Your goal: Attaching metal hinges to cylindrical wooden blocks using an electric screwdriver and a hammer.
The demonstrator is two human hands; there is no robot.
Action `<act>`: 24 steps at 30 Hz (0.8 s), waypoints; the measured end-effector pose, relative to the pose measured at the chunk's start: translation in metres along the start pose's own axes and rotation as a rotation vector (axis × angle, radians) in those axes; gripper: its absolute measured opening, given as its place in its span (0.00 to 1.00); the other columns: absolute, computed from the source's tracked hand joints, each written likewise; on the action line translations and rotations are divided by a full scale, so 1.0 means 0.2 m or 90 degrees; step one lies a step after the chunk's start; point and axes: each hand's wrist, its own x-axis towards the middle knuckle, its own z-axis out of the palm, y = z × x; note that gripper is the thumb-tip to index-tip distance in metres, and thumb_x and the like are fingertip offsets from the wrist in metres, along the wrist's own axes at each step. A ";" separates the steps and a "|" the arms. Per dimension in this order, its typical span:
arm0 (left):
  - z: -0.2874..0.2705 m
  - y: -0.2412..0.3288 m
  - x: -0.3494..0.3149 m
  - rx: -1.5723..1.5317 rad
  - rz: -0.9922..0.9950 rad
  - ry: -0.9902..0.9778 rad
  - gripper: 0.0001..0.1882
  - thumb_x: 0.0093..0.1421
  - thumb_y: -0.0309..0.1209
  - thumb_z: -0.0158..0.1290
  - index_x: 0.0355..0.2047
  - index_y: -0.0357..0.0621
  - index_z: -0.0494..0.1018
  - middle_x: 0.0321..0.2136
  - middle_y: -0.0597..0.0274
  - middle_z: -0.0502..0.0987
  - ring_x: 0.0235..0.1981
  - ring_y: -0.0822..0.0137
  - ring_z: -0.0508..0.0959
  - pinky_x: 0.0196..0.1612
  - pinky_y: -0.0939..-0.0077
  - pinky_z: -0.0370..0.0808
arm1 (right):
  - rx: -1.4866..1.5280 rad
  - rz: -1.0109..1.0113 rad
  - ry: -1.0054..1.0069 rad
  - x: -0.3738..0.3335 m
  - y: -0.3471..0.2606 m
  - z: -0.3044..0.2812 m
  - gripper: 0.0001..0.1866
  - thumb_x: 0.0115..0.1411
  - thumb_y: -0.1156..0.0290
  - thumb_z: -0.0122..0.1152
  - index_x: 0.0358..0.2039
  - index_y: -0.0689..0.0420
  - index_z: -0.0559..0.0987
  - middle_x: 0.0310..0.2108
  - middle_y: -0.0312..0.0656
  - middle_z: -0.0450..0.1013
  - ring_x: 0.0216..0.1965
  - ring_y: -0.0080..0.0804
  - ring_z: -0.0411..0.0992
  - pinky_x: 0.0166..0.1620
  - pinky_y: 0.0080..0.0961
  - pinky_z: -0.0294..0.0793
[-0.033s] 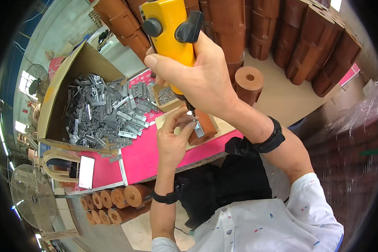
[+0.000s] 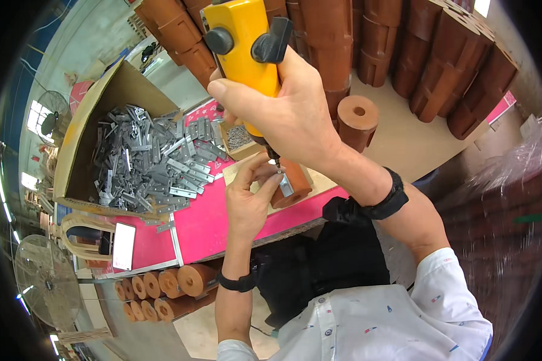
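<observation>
My right hand (image 2: 298,111) is wrapped round a yellow power screwdriver (image 2: 244,42) with black knobs. Its bit points down at a small metal plate (image 2: 286,186) on a brown hollow cylinder (image 2: 299,185), which lies on a pale board (image 2: 315,178). Thumb and fingers of my left hand (image 2: 247,201) are pinched together right at the bit's tip, beside the plate's upper end. Something small and shiny shows at those fingertips, too small to name. The fingers and screwdriver partly cover the cylinder.
A cardboard box (image 2: 72,144) on its side spills metal plates (image 2: 156,159) over the pink tabletop (image 2: 205,225). Small metal pieces fill a little box (image 2: 239,138). A phone (image 2: 124,245) lies at the left edge. Brown cylinders (image 2: 358,117) stand behind; more (image 2: 194,280) lie below.
</observation>
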 end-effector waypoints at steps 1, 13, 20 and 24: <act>0.00 0.01 0.00 0.002 0.003 -0.006 0.17 0.56 0.18 0.57 0.48 0.37 0.74 0.34 0.62 0.81 0.38 0.74 0.79 0.45 0.78 0.73 | 0.000 0.008 -0.002 0.00 0.01 0.01 0.23 0.51 0.64 0.68 0.43 0.64 0.72 0.32 0.45 0.77 0.33 0.28 0.76 0.40 0.27 0.75; -0.01 0.01 0.01 -0.021 0.005 0.008 0.17 0.56 0.18 0.57 0.47 0.37 0.74 0.36 0.62 0.81 0.39 0.73 0.79 0.47 0.77 0.73 | -0.031 -0.003 -0.017 -0.01 0.03 0.03 0.22 0.51 0.64 0.68 0.41 0.64 0.72 0.30 0.44 0.76 0.31 0.29 0.75 0.39 0.27 0.75; -0.01 -0.01 0.02 0.022 0.026 0.020 0.16 0.55 0.18 0.57 0.45 0.37 0.75 0.35 0.61 0.81 0.39 0.73 0.79 0.46 0.77 0.73 | -0.041 -0.010 -0.021 -0.01 0.05 0.04 0.22 0.51 0.64 0.68 0.40 0.64 0.72 0.29 0.44 0.76 0.30 0.28 0.75 0.37 0.27 0.75; -0.03 -0.02 0.05 0.060 -0.004 0.024 0.14 0.55 0.19 0.58 0.43 0.36 0.77 0.35 0.59 0.81 0.38 0.72 0.79 0.44 0.77 0.74 | -0.032 -0.031 -0.015 0.00 0.07 0.05 0.21 0.50 0.65 0.68 0.39 0.64 0.72 0.28 0.45 0.76 0.28 0.28 0.74 0.36 0.27 0.75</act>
